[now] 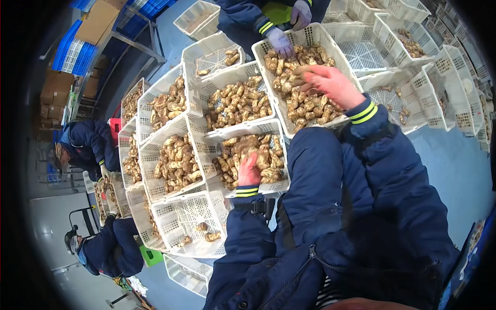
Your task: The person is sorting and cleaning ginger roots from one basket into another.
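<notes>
My left hand point(249, 170), in a pink glove, is closed on a brown mushroom point(247, 145) in the nearest middle crate point(206, 160) of dirt-coated mushrooms. My right hand point(329, 87), in a pink glove with brown-stained fingertips, hangs over the large upper-right crate point(338, 54), fingers loosely curved and apart above its mushrooms point(305, 111). No held item shows in it. More mushroom-filled crates point(150, 93) adjoin on the left and behind, and a sparsely filled crate point(181, 217) sits left of my left forearm.
A co-worker's gloved hand point(281, 44) reaches into the upper-right crate from the far side. Two co-workers point(85, 144) point(108, 245) sit at the left by another crate. More white crates point(377, 51) line the right; stacked blue crates point(72, 57) and boxes point(57, 88) stand upper left.
</notes>
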Available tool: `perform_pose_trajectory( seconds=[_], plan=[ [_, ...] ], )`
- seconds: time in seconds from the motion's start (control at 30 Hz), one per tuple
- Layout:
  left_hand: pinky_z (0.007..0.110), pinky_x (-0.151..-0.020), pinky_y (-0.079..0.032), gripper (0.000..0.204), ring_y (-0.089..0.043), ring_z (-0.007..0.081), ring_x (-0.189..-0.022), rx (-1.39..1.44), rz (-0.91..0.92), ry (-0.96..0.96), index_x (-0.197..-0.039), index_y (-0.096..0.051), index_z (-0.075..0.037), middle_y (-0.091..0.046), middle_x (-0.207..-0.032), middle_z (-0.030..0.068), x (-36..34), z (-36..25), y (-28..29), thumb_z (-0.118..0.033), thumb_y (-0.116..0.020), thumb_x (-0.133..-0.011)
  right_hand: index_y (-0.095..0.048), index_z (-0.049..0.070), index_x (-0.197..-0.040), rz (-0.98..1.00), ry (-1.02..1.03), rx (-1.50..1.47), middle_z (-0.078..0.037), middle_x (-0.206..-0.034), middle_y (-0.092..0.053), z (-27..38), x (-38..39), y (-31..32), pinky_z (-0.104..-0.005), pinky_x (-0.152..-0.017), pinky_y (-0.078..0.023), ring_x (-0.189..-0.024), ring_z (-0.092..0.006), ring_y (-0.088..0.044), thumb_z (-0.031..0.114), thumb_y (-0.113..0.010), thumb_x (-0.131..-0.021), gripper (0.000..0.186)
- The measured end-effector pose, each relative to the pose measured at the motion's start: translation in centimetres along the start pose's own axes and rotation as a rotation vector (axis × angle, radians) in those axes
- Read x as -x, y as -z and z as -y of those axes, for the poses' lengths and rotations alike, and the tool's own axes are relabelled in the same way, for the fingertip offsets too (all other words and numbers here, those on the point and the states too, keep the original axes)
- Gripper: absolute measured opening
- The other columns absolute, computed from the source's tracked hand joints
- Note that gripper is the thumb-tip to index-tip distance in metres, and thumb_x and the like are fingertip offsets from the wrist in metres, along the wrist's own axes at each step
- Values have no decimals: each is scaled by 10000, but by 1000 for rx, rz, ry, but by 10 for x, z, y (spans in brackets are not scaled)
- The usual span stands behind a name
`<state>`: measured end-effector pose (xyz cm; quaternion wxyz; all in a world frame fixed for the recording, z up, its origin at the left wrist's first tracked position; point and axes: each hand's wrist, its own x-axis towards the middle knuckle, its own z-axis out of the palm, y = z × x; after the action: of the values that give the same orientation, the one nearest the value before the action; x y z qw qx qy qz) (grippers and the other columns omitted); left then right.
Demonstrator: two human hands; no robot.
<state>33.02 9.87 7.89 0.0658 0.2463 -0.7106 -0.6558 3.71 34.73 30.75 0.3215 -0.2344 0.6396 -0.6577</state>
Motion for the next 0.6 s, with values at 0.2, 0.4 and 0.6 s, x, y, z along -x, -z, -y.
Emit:
perform_pose_trajectory(
  seconds=[0.2,0.4,0.6],
  plan=[
    [437,-772,-525,199,-644,283,-898,941,-224,654,-1055,-625,-82,-675,-989,64,11,47,34,-225,-552,-936,-532,26,-1270,-105,63,87,-108,-1083,-653,61,34,22,-260,-808,-508,-907,-165,-652,353,-515,-962,450],
    [349,-467,-374,241,-408,130,-442,474,-593,594,-798,-615,-153,-429,-506,-26,15,-7,46,-354,-564,-921,-405,32,-1384,-163,531,362,-123,-1244,-563,153,102,-2,-288,-939,-428,-1081,-173,-559,99,-528,-900,503],
    [382,-1057,-364,463,-422,248,-1283,84,-511,-364,-1368,-392,5,-416,-1405,175,30,-247,136,-107,-452,-923,-306,6,-1436,-183,871,1024,-199,-1359,-467,252,195,-24,-339,-953,-410,-1164,-257,-527,529,-571,-820,850]
  ],
)
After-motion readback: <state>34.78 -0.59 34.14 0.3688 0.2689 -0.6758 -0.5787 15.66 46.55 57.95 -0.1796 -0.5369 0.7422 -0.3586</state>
